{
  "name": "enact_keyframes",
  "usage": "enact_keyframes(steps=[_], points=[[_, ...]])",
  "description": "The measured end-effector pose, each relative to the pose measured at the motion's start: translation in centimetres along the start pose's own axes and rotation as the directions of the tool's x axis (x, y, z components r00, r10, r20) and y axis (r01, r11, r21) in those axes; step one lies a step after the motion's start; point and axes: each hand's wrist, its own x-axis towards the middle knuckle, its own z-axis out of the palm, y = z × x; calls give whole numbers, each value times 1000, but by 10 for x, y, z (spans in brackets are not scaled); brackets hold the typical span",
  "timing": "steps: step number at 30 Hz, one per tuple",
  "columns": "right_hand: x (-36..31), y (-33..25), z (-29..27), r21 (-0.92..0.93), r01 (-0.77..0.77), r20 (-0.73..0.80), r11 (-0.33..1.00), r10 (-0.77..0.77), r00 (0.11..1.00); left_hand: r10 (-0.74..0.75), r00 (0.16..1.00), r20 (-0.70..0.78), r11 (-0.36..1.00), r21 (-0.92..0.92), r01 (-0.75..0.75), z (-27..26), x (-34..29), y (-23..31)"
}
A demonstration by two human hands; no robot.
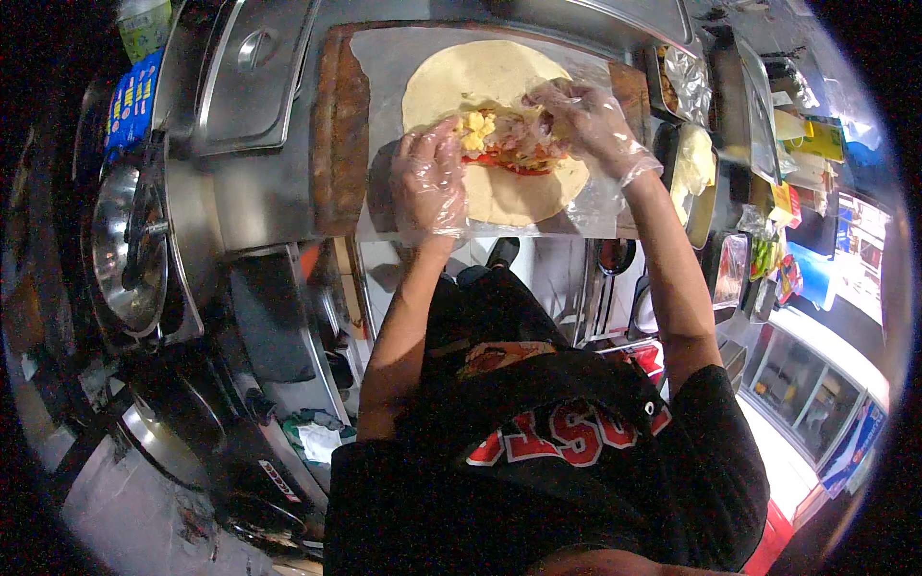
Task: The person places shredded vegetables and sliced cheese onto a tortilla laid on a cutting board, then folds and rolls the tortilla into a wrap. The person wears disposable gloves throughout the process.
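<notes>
A round, pale sheet of dough or flatbread (475, 72) lies on translucent paper (381, 72) over a wooden board (343, 115). A band of filling crosses its middle: yellow scrambled-egg-like pieces (474, 131), shredded pinkish meat (519, 137) and red strips (514, 162) beneath. Both hands wear clear plastic gloves. At the left end of the filling rests my left hand (430, 178), its fingers apart beside the yellow pieces. Over the right part of the filling, my right hand (583, 120) has its fingers bent together at the meat; their tips are partly hidden.
A lidded steel pan (254, 86) stands left of the board, with a round metal bowl (130, 245) farther left. To the right are a foil-covered tray (684, 82) and a container with a pale yellow bag (695, 163). Bagged green produce (764, 254) lies beyond.
</notes>
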Motion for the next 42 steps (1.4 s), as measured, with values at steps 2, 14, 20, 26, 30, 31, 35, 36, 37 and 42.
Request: enact_keyframes(steps=[2, 14, 20, 26, 30, 31, 35, 36, 37, 42], points=[[-10, -2, -10, 149, -67, 52, 987, 60, 997, 32, 999, -10, 998, -57, -32, -2, 5, -14], [-16, 11, -1, 522, -86, 212, 849, -32, 977, 108, 994, 37, 954, 277, -114, -8, 16, 8], [-19, 15, 0, 642, -64, 228, 764, -111, 967, 172, 969, 177, 973, 122, -195, -12, 19, 50], [-25, 2, -1, 566, -120, 261, 816, -39, 965, 151, 948, 280, 977, 105, -187, -8, 3, 68], [-37, 27, 7, 493, -125, 274, 861, -17, 962, 165, 949, 269, 975, 97, -198, -2, -18, 77], [-41, 19, 6, 501, -197, 307, 843, 39, 951, 175, 946, 273, 975, 87, -206, -1, -21, 78], [-51, 0, 5, 562, -358, 383, 745, 150, 912, 155, 962, 224, 981, 79, -177, 6, -26, 72], [-51, 2, 7, 578, -346, 382, 739, 130, 915, 139, 964, 228, 982, 97, -164, 6, -27, 71], [-50, 4, 8, 594, -333, 379, 732, 111, 919, 125, 965, 233, 982, 113, -154, 7, -26, 72], [-42, -1, 3, 523, -148, 254, 839, 12, 967, -31, 987, 160, 999, -20, 35, 12, -19, 67]])
